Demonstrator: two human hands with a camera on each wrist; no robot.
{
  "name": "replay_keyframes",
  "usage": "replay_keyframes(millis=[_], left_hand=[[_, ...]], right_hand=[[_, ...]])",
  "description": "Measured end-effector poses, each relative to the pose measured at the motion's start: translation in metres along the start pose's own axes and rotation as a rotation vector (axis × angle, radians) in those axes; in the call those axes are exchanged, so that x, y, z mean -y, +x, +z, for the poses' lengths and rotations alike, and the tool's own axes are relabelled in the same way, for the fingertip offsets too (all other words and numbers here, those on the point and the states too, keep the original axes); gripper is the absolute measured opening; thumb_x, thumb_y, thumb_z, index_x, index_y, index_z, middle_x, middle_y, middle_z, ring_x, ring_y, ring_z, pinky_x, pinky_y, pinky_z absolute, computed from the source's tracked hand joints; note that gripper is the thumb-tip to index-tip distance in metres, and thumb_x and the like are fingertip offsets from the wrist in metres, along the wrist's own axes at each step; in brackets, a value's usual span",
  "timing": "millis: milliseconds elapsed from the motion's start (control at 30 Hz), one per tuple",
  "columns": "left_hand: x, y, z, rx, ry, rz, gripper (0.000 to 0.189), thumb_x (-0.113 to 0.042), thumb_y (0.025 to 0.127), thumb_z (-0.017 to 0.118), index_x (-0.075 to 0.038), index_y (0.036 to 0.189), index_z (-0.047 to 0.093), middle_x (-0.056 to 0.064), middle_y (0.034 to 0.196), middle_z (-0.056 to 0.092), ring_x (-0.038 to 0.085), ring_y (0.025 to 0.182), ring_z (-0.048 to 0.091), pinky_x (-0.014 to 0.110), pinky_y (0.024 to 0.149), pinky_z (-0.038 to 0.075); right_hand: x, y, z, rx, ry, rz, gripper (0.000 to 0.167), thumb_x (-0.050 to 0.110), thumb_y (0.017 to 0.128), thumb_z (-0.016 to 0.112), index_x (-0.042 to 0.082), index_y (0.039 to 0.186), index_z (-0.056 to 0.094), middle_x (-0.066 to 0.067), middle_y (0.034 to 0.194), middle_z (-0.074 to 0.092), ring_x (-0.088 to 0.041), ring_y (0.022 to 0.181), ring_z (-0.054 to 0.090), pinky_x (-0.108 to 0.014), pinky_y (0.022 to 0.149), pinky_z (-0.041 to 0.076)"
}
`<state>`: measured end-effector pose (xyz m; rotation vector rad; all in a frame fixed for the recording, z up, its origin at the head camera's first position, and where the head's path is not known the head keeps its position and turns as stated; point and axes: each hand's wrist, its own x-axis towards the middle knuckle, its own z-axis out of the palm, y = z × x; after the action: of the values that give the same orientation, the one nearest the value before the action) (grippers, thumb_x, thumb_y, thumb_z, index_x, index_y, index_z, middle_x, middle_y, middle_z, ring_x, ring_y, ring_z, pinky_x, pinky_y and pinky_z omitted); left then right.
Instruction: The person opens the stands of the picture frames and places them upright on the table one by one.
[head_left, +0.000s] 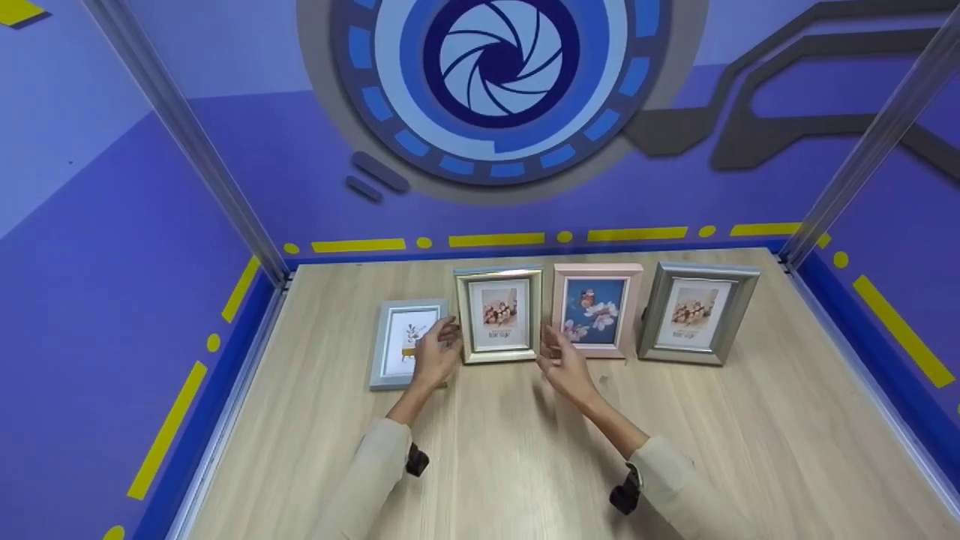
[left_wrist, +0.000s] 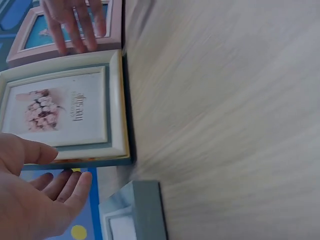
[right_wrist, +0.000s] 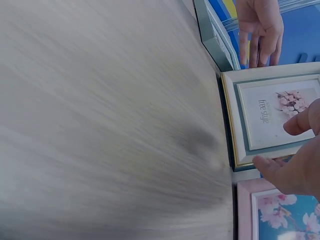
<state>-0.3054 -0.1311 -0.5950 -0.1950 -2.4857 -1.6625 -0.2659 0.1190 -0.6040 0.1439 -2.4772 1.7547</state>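
Observation:
A gold-and-white picture frame (head_left: 500, 310) with a flower-bouquet print stands upright near the back of the table. Beside its left edge is my left hand (head_left: 437, 356), with thumb and fingers spread at the border in the left wrist view. My right hand (head_left: 567, 369) is at the frame's lower right edge, the fingers loosely bent; its thumb overlaps the frame's front in the right wrist view. Partly behind the left hand is a light blue-grey frame (head_left: 390, 341) with a plant print. A pink frame (head_left: 598, 309) with blossoms on blue stands right of the gold one.
A larger grey-brown frame (head_left: 690, 313) with a bouquet print stands at the right end of the row. Behind the wooden table (head_left: 487, 450) rises a blue-purple wall (head_left: 255, 165) with yellow dashes. Metal posts mark the back corners.

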Motion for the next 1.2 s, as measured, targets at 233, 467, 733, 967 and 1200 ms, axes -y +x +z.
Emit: replay_keyframes(millis=[233,467,733,967,1200], left_hand=[[0.002,-0.022,-0.046,-0.018,0.023,-0.043,0.035,0.009,0.091,0.063,0.006,0.125,0.062,0.029,0.117,0.068,0.043,0.109,0.066,0.056,0.096,0.054],[0.022,-0.039,-0.081,-0.101,0.110,-0.169,0.038,0.006,0.093,0.060,0.008,0.131,0.057,0.029,0.127,0.063,0.042,0.121,0.059,0.055,0.106,0.047],[0.042,-0.054,-0.097,-0.124,0.168,-0.342,0.054,0.001,0.098,0.055,0.010,0.148,0.038,0.033,0.151,0.042,0.048,0.144,0.039,0.055,0.119,0.036],[0.044,-0.054,-0.094,-0.022,0.122,-0.416,0.064,-0.007,0.100,0.052,0.009,0.155,0.023,0.035,0.160,0.028,0.048,0.151,0.027,0.056,0.124,0.025],[0.038,-0.058,-0.087,0.003,0.119,-0.462,0.071,-0.010,0.100,0.054,0.008,0.157,0.017,0.035,0.163,0.021,0.051,0.152,0.021,0.060,0.124,0.021]], right_hand=[[0.002,-0.011,-0.005,0.141,0.013,0.081,0.040,-0.010,0.092,0.057,-0.016,0.131,0.056,-0.033,0.115,0.065,-0.040,0.102,0.067,-0.043,0.082,0.061],[0.001,-0.011,0.022,0.370,0.038,0.065,0.036,-0.003,0.096,0.056,-0.023,0.127,0.055,-0.037,0.111,0.066,-0.044,0.097,0.069,-0.047,0.082,0.062],[0.013,-0.015,0.077,0.529,-0.024,-0.027,0.047,0.000,0.098,0.056,-0.024,0.137,0.045,-0.041,0.136,0.054,-0.053,0.128,0.056,-0.056,0.110,0.045],[0.025,-0.013,0.104,0.567,0.093,0.076,0.058,0.002,0.099,0.054,-0.022,0.147,0.031,-0.040,0.151,0.038,-0.052,0.142,0.041,-0.056,0.117,0.036],[0.030,-0.018,0.117,0.625,0.245,0.183,0.065,0.005,0.101,0.051,-0.021,0.152,0.020,-0.040,0.158,0.026,-0.051,0.148,0.030,-0.055,0.121,0.030]])
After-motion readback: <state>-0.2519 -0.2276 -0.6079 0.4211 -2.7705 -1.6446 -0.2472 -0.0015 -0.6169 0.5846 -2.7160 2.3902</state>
